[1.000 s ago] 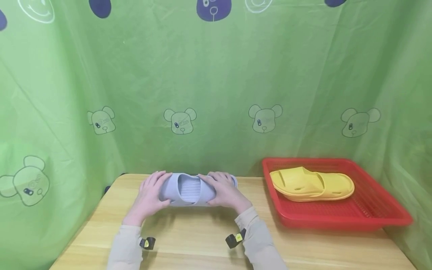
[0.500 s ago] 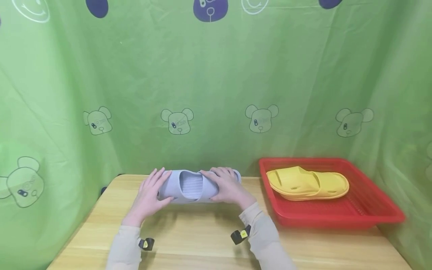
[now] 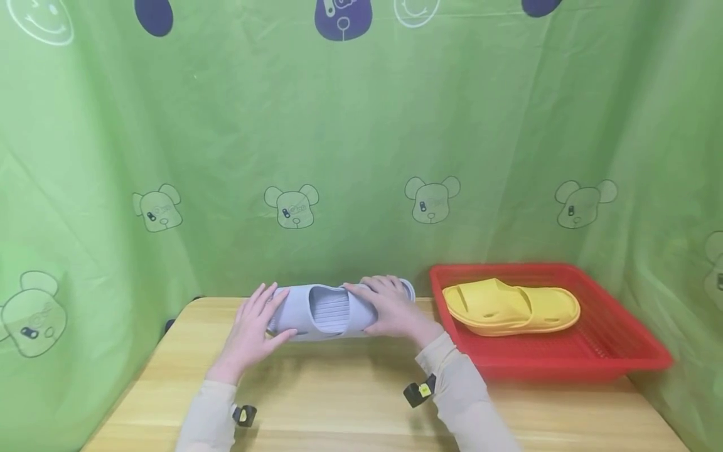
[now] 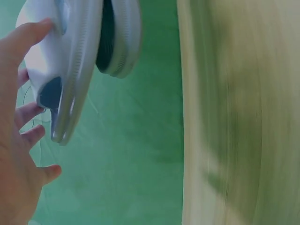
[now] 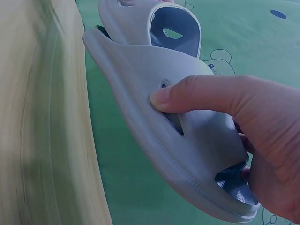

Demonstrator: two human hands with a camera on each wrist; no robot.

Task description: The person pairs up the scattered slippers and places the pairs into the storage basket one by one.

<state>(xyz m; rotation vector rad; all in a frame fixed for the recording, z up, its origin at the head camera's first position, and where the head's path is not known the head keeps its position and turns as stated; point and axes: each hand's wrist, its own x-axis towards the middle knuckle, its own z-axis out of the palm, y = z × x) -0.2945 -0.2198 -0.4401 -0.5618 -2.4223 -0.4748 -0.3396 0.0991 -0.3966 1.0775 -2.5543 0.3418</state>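
A pair of pale blue-grey slippers is held level above the far part of the table, overlapping each other. My left hand grips their left end, its thumb on the near side and its fingers over the top. At the other end my right hand grips them the same way. In the right wrist view my right thumb presses the vamp of one slipper, and the second slipper lies beyond it. A gap shows between the two soles in the left wrist view, beside my left thumb.
To the right stands a red plastic basket with yellow slippers lying in it. The wooden table ends at a green patterned curtain behind and at both sides.
Both hands have carried the slippers rightward and slightly up, with the right end tilting higher. The basket and curtain slide left in the head view as the camera turns.
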